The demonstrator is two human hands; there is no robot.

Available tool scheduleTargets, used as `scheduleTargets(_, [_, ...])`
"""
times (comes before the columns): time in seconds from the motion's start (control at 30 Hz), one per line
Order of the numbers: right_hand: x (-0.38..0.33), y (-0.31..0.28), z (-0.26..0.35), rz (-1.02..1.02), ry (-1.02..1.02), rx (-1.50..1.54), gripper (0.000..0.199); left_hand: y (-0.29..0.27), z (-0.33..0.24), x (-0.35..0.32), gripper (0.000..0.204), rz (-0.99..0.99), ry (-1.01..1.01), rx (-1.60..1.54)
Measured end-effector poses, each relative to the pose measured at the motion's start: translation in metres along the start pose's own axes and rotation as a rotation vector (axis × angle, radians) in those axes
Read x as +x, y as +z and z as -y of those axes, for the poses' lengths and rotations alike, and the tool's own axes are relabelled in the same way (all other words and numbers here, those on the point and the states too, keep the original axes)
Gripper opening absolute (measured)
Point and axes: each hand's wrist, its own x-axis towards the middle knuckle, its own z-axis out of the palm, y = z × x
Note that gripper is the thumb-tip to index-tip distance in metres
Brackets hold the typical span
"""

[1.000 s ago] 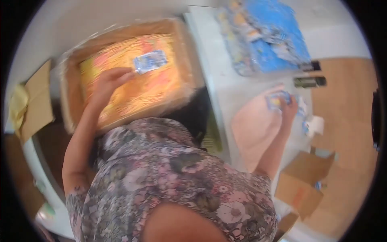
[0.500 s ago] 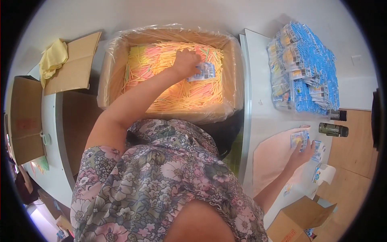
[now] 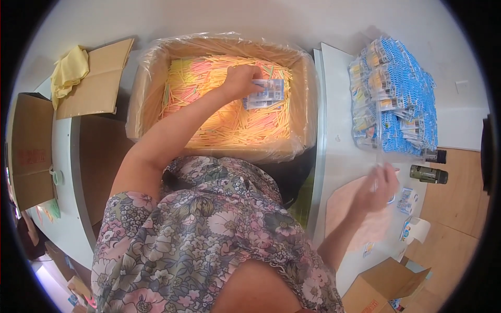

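Observation:
My left hand (image 3: pixel 241 82) is over a large carton (image 3: pixel 301 104) lined with clear plastic and full of thin yellow, orange, pink and green sticks (image 3: pixel 219 128). Its fingers are closed on the left end of a flat blue-and-white printed packet (image 3: pixel 272 89). Just below that packet another printed packet (image 3: pixel 255 103) seems to lie on the sticks, partly covered. On the right, my right hand (image 3: pixel 380 189) is above a pink cloth (image 3: pixel 347 214), its fingers smeared by motion. A bit of blue shows beside its palm; whether it holds anything is unclear.
Stacked blue-and-white packets (image 3: pixel 404 99) fill a clear tray at the back right. A dark green bottle (image 3: pixel 429 174), a loose packet (image 3: pixel 406 201) and an open carton (image 3: pixel 378 284) are nearby. At left are a cardboard flap (image 3: pixel 99 83) with a yellow cloth (image 3: pixel 70 73) and a brown box (image 3: pixel 32 151).
My right hand has moved left and slightly away from me; the packet at its fingers is no longer plainly visible. In the carton, the packet beside my left hand has shifted slightly, with two overlapping layers now showing.

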Motion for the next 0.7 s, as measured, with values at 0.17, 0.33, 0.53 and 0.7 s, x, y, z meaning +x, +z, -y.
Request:
scheduleTargets(0.17, [0.042, 0.085, 0.087, 0.304, 0.15, 0.57, 0.024, 0.004, 0.009, 0.003, 0.02, 0.178, -0.068, -0.743])
scheduleTargets(0.33, [0.057, 0.136, 0.098, 0.41, 0.144, 0.568, 0.027, -0.009, -0.004, -0.002, 0.02, 0.146, 0.009, -0.076])
scheduleTargets(0.53, [0.083, 0.145, 0.124, 0.401, 0.145, 0.538, 0.031, -0.029, -0.006, -0.008, 0.015, 0.019, 0.245, -0.41])
scheduleTargets(0.7, [0.113, 0.15, 0.157, 0.617, 0.29, 0.864, 0.017, -0.081, -0.015, -0.035, 0.018, 0.111, 0.165, -0.782])
